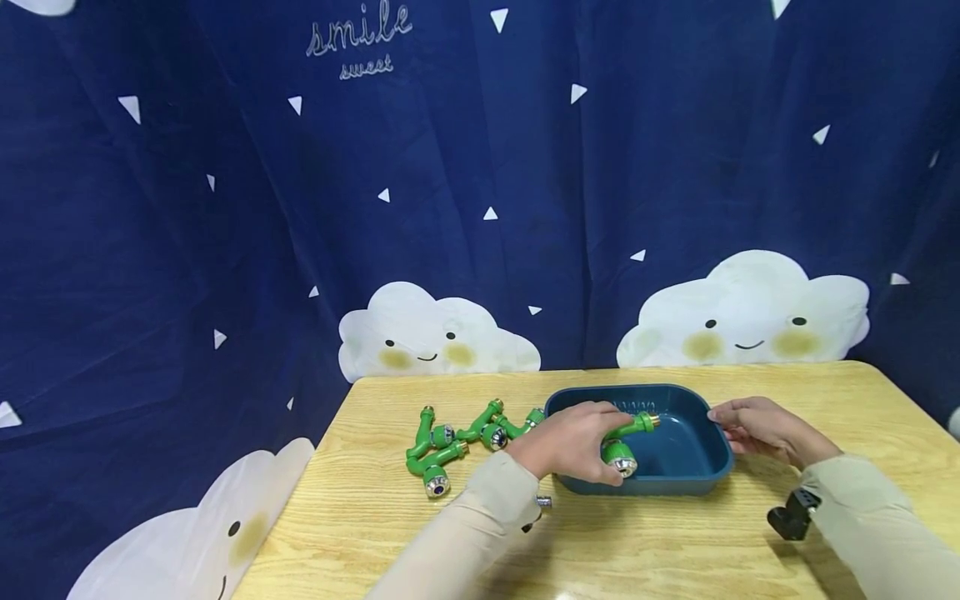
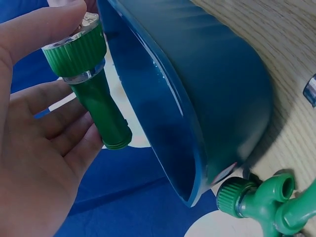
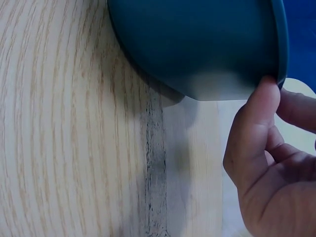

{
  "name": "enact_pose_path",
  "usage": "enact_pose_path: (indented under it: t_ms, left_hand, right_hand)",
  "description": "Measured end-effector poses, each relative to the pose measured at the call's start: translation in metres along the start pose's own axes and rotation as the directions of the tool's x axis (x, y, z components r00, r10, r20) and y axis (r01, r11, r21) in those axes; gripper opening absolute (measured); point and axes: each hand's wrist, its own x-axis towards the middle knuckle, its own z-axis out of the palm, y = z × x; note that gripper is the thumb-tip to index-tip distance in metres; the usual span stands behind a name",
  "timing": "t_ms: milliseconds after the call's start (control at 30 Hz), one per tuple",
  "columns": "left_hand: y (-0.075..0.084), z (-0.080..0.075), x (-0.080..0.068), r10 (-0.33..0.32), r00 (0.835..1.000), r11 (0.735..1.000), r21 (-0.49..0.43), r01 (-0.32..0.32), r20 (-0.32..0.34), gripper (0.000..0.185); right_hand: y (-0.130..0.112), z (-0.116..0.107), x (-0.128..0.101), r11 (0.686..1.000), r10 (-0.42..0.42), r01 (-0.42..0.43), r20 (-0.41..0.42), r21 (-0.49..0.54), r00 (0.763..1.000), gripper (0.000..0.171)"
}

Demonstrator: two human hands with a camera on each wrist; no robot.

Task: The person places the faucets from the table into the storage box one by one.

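My left hand [image 1: 570,442] grips a green tap [image 1: 619,456] with a chrome-capped knob and a brass threaded end, over the left part of a dark blue plastic basin [image 1: 686,446]. In the left wrist view the thumb lies on the cap of the tap [image 2: 101,106], with the other fingers behind it. At the basin's right end, my right hand [image 1: 765,429] pinches the rim between thumb and finger, as the right wrist view of the hand [image 3: 266,158] also shows. Several similar green taps [image 1: 437,463] lie in a cluster left of the basin.
The light wooden table [image 1: 360,525] carries the basin and taps. Behind it hangs a dark blue curtain [image 1: 465,167] with white clouds and triangles. One tap [image 1: 534,419] lies close to the basin's left end.
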Motion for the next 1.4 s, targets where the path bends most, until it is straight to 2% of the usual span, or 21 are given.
enact_pose_path:
  t_ms: [333,533,767,1000,1200,1400]
  left_hand:
    - [0.0,0.003,0.01,-0.008,1.0,1.0,0.006,0.008,-0.012,0.075]
    - [0.002,0.004,0.019,-0.041,0.999,0.999,0.009,0.04,0.03,0.075]
    - [0.006,0.003,0.033,-0.029,0.998,0.999,0.018,0.028,0.053,0.072]
    - [0.011,0.002,0.048,-0.044,0.993,0.999,0.021,0.042,0.108,0.067]
    - [0.011,0.001,0.056,-0.087,0.986,0.996,-0.009,0.089,0.14,0.062]
    - [0.013,-0.001,0.06,-0.095,0.982,0.994,-0.043,0.103,0.161,0.057]
  right_hand:
    - [-0.002,0.003,-0.003,1.0,-0.004,0.004,-0.001,0.0,1.0,0.047]
    - [-0.003,0.003,-0.001,1.0,0.006,-0.006,-0.012,-0.02,1.0,0.049]
    - [-0.003,0.001,0.002,0.999,0.018,-0.019,-0.017,-0.038,1.0,0.049]
    - [-0.001,0.0,0.001,0.999,0.016,-0.016,-0.01,-0.035,1.0,0.05]
    - [-0.001,0.0,0.001,1.0,0.02,-0.02,0.002,-0.024,1.0,0.052]
    - [-0.003,-0.002,0.002,1.0,0.02,-0.02,0.007,-0.015,1.0,0.052]
